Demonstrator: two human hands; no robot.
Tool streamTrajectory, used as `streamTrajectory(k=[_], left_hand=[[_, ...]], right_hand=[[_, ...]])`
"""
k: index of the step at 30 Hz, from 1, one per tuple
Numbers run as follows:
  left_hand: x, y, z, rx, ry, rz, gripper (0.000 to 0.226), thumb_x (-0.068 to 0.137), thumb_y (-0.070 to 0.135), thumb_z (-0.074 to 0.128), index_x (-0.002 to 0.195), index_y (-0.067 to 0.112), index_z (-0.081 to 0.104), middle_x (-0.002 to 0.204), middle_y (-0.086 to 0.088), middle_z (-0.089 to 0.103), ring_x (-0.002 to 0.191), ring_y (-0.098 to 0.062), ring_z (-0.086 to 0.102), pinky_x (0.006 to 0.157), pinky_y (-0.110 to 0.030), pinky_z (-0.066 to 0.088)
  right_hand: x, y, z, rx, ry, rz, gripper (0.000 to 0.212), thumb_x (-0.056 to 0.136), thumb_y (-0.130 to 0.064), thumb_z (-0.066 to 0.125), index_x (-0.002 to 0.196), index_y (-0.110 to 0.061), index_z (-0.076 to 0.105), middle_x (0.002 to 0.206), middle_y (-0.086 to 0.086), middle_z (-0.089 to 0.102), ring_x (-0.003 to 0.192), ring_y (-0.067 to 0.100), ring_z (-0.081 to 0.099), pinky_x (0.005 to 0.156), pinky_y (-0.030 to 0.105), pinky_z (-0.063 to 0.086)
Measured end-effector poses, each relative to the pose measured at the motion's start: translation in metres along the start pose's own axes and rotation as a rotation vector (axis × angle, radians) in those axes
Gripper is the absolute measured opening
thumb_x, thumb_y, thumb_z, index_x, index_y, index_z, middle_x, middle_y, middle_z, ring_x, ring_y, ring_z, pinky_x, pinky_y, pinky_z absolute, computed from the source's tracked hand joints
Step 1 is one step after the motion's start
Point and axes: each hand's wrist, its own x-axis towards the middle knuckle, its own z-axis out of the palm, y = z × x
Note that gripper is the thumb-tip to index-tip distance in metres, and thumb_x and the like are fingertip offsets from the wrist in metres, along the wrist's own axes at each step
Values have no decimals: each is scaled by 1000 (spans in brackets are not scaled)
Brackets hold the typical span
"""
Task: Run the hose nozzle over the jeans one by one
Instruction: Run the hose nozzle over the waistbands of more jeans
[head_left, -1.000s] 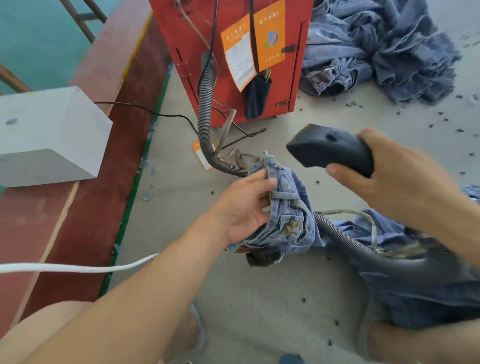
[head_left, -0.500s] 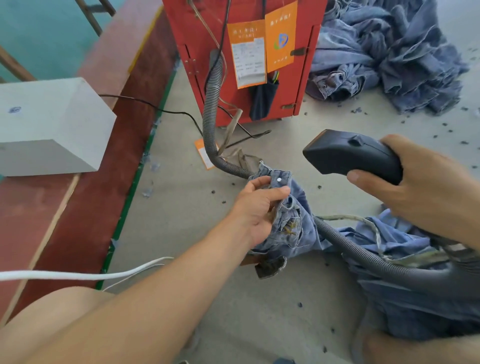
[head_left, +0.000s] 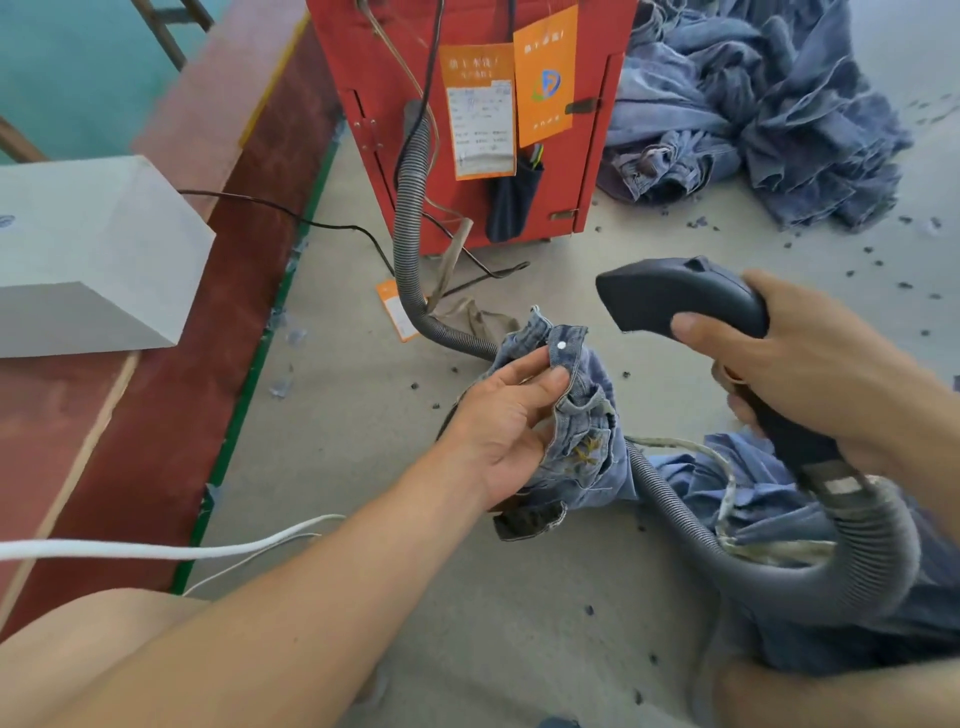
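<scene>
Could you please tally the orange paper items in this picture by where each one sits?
Orange tags hanging on the red cabinet: 2 (labelled tag, logo tag)
Orange slip on the floor by the hose: 1
Total: 3

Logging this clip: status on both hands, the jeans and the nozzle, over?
Left hand pinches jeans at waistband. Right hand grips hose nozzle, held above jeans, not touching. Nothing between nozzle and denim.

jeans (head_left: 582, 447): my left hand (head_left: 506, 426) covered their near side
hose (head_left: 675, 514): passed behind the jeans
label print (head_left: 480, 124): too small for me to read
</scene>
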Motion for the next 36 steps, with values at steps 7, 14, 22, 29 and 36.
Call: streamTrajectory(k=[7,14,22,29,36], left_hand=[[-4,-6,2,82,-56,-22,30,99,-6,55,114,15,70,89,-1,78,75,-11,73,72,-28,60],[-4,-7,-6,252,52,170,43,91,-20,58,106,17,72,96,-2,77,91,-19,72,82,-34,62],[-3,-10,-10,242,27,135,43,88,-23,57,105,14,74,94,-3,78,87,-16,73,88,-34,60],[-4,-6,-13,278,28,121,44,89,-23,56,104,15,75,92,-3,78,82,-14,73,75,-29,60],[-6,-11,-14,318,16,105,43,87,-23,58,108,12,74,93,-3,78,82,-13,74,74,-26,60]], right_hand=[[-6,-6,16,-97,-108,-21,16,93,-48,69,92,-35,60,55,4,64,41,22,59,40,32,51],[-2,1,-24,-68,-93,-11,49,74,-71,71,102,-32,63,54,7,62,36,26,57,40,28,49],[6,1,6,-117,-220,60,16,92,-49,71,92,-35,63,54,2,61,41,20,56,40,29,48],[0,-6,-7,-122,-193,55,16,90,-49,72,91,-35,63,56,9,62,39,24,55,39,32,49],[14,1,-1,-213,-81,41,17,93,-43,70,91,-28,62,54,5,61,37,18,56,38,30,48]])
